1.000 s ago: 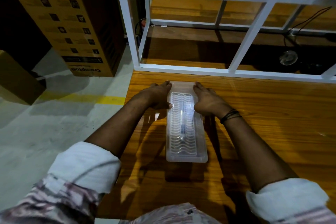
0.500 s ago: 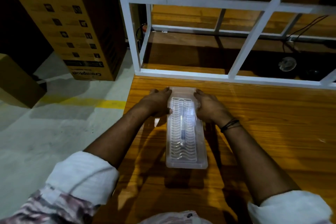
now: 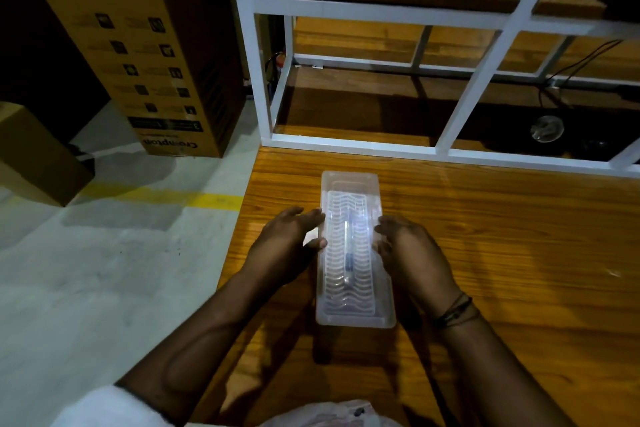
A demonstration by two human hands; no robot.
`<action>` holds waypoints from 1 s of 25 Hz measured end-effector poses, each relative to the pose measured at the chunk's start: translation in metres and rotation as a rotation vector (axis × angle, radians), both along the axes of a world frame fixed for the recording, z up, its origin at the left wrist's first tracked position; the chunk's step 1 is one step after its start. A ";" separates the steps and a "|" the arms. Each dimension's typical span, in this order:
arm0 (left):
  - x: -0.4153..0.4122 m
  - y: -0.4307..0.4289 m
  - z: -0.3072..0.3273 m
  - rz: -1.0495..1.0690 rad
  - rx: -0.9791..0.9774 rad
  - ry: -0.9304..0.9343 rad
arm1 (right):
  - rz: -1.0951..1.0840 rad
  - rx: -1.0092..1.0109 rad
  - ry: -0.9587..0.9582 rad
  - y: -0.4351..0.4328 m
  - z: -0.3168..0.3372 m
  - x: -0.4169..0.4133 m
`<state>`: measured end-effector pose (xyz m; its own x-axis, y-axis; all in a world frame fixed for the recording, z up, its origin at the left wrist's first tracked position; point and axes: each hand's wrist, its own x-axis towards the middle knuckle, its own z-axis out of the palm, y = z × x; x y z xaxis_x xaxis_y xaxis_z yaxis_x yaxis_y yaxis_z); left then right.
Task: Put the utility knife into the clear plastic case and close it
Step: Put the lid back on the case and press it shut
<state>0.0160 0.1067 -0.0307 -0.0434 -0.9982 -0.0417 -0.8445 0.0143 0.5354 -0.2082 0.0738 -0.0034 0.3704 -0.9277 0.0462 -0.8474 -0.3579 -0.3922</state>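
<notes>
The fingers of the left hand (image 3: 287,243) lie loosely spread, tips touching the left edge of the clear plastic case (image 3: 353,253); those of the right hand (image 3: 408,250) curl against its right edge, gripping nothing, probably to steady or press the lid. The utility knife (image 3: 348,253) lies lengthwise inside, at frame centre on the wooden table (image 3: 519,253).

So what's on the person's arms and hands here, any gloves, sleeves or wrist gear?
No gloves: the left hand and right hand are bare. Both forearms are bare too, with light sleeves rolled up near the elbows; the left sleeve shows as a pale cuff at the frame's bottom. The right wrist carries thin dark cord bands. No rings or watch are visible.
</notes>
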 end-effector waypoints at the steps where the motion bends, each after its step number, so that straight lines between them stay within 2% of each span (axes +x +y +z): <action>1: 0.003 0.005 0.001 -0.026 0.038 -0.009 | 0.037 0.036 0.025 0.005 0.002 -0.003; 5: 0.009 0.012 0.013 -0.157 0.146 -0.153 | 0.098 0.218 0.190 0.003 0.010 -0.012; 9: 0.001 0.006 0.028 -0.170 0.200 -0.235 | 0.196 0.327 0.313 -0.010 0.021 -0.015; 13: -0.002 0.005 0.029 -0.165 0.102 -0.277 | 0.222 0.475 0.365 -0.011 0.023 -0.020; 17: -0.010 0.018 0.029 -0.207 0.001 -0.372 | 0.140 0.260 0.342 0.004 0.024 -0.019; 20: -0.009 0.031 0.028 -0.276 0.135 -0.373 | 0.173 0.143 0.371 0.019 0.023 -0.020; 22: -0.005 0.037 0.029 -0.310 0.229 -0.363 | 0.200 0.190 0.432 0.026 0.026 -0.023; 25: -0.001 0.037 0.028 -0.344 0.258 -0.399 | 0.224 0.341 0.520 0.035 0.032 -0.025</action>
<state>0.0148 0.1441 -0.0027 -0.2946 -0.8847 -0.3612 -0.9512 0.2352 0.1998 -0.2327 0.1092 0.0282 0.4514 -0.7564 -0.4735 -0.8762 -0.4760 -0.0749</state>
